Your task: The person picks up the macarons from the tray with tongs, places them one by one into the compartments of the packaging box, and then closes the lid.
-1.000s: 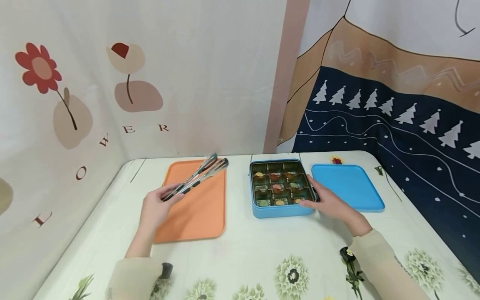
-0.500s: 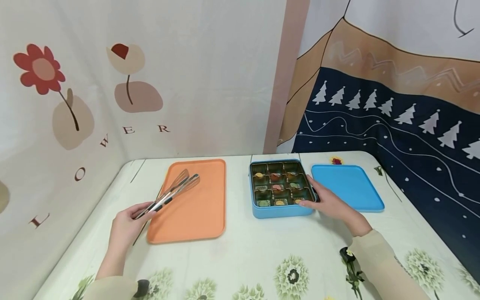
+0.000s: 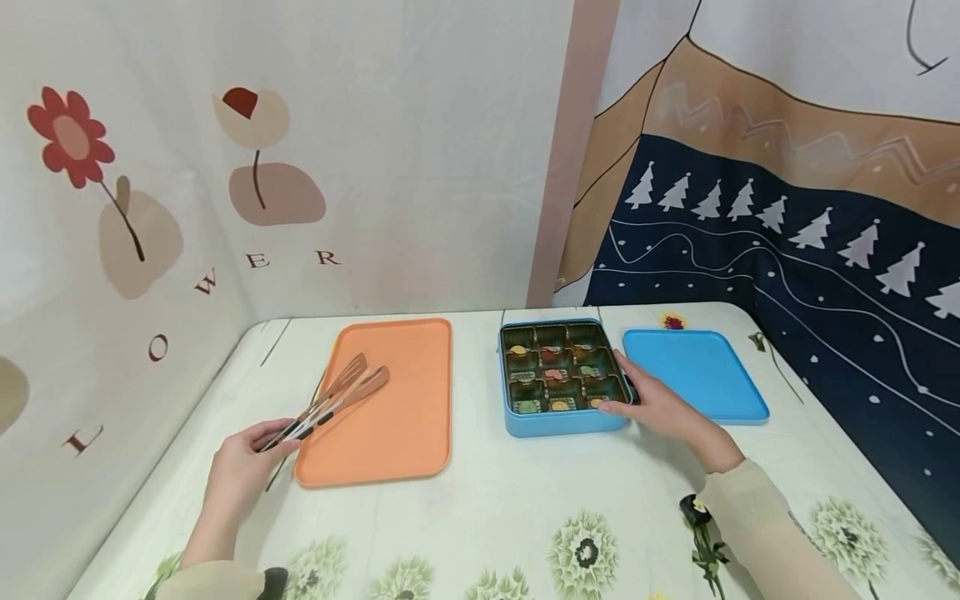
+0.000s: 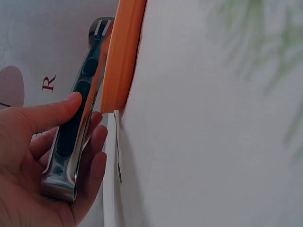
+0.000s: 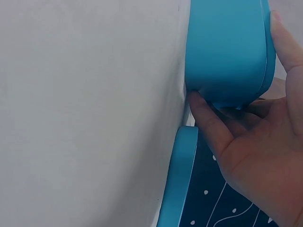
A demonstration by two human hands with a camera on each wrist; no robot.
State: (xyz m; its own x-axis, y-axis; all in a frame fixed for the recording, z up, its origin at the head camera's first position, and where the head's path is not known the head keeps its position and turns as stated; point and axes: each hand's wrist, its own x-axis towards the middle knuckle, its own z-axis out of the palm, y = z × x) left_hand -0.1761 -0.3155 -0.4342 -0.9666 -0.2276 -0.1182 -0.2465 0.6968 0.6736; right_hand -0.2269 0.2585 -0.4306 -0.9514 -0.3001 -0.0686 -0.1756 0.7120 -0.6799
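A pair of metal tongs [image 3: 347, 383] with dark grip pads is in my left hand [image 3: 238, 471], held near the hinged end. Its two arms stand a little apart, over the left part of the orange tray [image 3: 412, 417]. In the left wrist view my thumb presses on a dark pad of the tongs [image 4: 71, 120], with fingers curled behind. My right hand [image 3: 667, 408] holds the right side of a blue box [image 3: 566, 425], thumb at the front rim and fingers along the side. A dark divided insert [image 3: 557, 358] fills the box, with small colourful wrapped pieces in several compartments.
A flat blue lid [image 3: 693, 375] lies right of the box. The table is covered with a pale flower-print cloth [image 3: 480, 517]. Printed curtains [image 3: 420, 167] stand behind and at both sides of the table.
My left hand has moved left and toward me with the tongs, from over the tray's middle to its lower left edge. The right hand and the box have not moved.
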